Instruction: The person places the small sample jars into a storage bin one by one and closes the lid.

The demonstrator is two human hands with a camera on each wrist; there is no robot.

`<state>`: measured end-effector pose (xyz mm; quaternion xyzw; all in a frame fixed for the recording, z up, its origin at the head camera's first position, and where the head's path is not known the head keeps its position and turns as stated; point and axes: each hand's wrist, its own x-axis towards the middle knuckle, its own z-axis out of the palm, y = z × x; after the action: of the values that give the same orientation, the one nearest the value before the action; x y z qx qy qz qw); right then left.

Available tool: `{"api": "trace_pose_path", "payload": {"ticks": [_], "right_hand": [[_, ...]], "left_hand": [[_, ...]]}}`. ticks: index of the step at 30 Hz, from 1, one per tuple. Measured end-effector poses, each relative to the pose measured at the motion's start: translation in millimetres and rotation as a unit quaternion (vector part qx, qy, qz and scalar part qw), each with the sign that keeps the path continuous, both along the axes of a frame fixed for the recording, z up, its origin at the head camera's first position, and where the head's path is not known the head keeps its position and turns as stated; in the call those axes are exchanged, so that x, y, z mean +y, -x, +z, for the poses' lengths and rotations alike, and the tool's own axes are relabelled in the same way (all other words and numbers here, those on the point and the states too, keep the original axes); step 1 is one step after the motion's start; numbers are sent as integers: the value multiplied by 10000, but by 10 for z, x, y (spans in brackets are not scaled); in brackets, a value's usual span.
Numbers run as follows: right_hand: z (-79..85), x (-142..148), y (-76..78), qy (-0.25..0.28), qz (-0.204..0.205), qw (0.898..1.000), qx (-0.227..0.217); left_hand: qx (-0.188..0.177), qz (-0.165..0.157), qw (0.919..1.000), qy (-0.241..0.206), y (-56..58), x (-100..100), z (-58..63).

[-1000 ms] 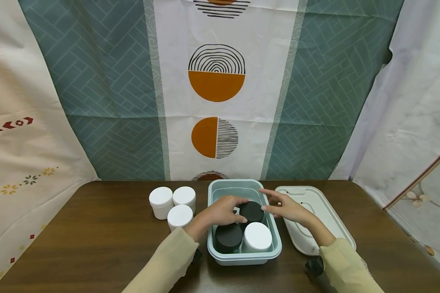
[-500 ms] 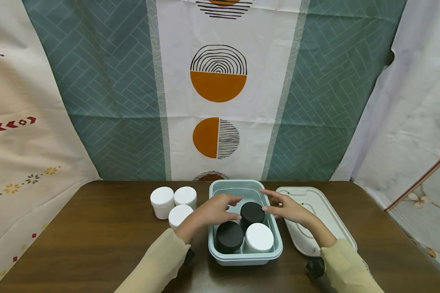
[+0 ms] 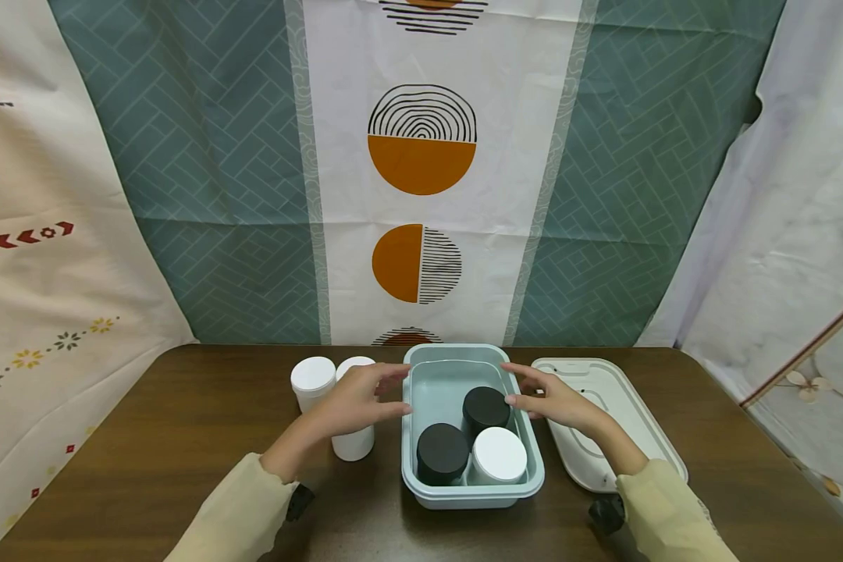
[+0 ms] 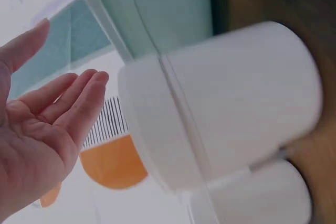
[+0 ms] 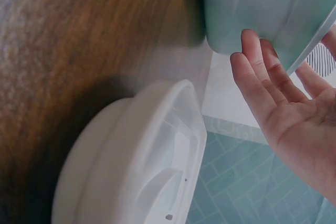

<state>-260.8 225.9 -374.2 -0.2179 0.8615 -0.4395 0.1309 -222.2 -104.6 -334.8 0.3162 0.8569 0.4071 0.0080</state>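
My left hand (image 3: pixel 351 398) holds nothing, its fingers and thumb spread apart, left of the pale blue plastic tub (image 3: pixel 432 353). In the head view it covers part of a white lidded jar (image 3: pixel 353 446). That white jar (image 4: pixel 236 103) shows large in the left wrist view, beside the palm. At the tub's right side my right hand (image 3: pixel 548 400) rests on the rim, thumb and forefinger over it. The other fingers (image 5: pixel 252 72) lie nearly straight along the outside wall. Inside the tub stand two black-lidded jars (image 3: pixel 442 453) and a white jar (image 3: pixel 499 454).
Two more white jars, one at the back left (image 3: pixel 313 376) and one partly hidden behind the left hand, stand on the brown table (image 3: pixel 197 468). A white lid (image 3: pixel 607 390) lies right of the tub. A patterned curtain (image 3: pixel 239 195) hangs behind the table's far edge.
My left hand has left the back black-lidded jar inside the tub and moved left over the rim toward the white jars. The right hand stays at the tub's right rim.
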Motion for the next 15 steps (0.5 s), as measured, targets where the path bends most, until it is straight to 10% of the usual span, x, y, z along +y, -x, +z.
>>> {"api": "trace_pose_path", "payload": {"ticks": [15], "right_hand": [[2,-2,-8,22,32,10000,86]], "left_hand": [[424,1049,9930,-338,-186,-542,-100]]}}
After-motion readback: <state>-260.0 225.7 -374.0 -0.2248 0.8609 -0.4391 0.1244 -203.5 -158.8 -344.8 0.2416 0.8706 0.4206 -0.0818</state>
